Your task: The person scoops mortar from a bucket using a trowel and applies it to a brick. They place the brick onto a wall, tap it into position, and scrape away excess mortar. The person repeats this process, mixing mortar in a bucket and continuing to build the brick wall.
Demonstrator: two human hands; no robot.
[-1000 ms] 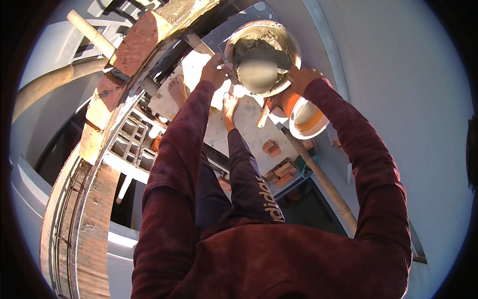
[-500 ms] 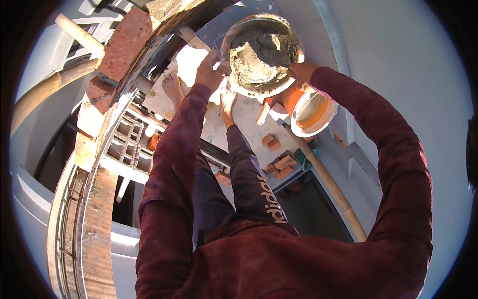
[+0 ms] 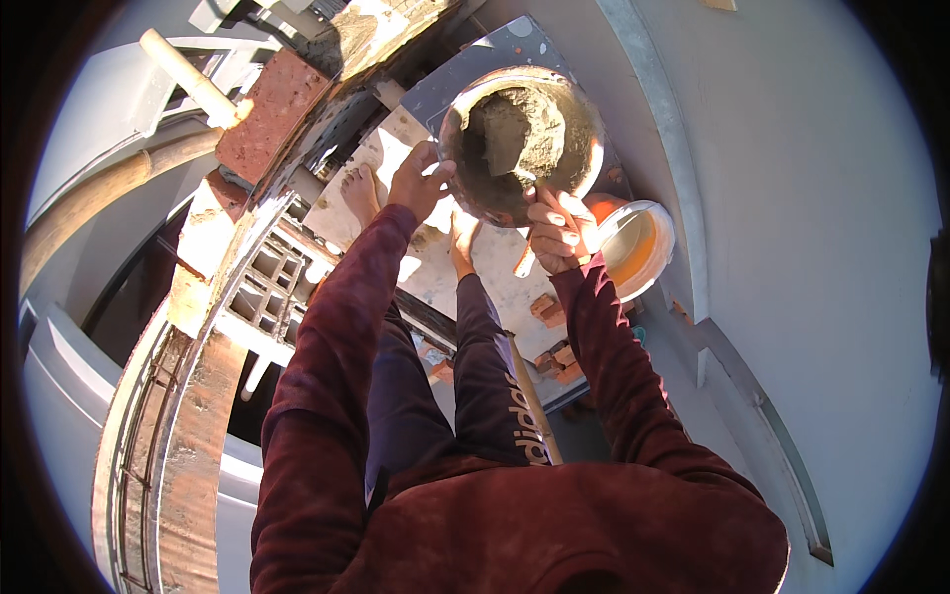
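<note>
Mortar pan (image 3: 522,141) at 12 o'clock, raised, tilted, wet mortar load undischarged. Left hand (image 3: 421,183) gripping rim at 9 o'clock; right hand (image 3: 559,230) gripping rim at 5 o'clock. Brick wall (image 3: 203,376) at 9 o'clock unfinished; orange bucket (image 3: 638,247) below.

Hard, low sunlight comes in from the left of the frame, glaring off my pale platform (image 3: 435,267); my torso lies shadowed, and straight edges bend toward the black rim.

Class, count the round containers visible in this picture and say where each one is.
2: a round metal pan of grey mortar held up in both hands, and an orange plastic bucket below beside the right hand. Others may be hidden.
</note>
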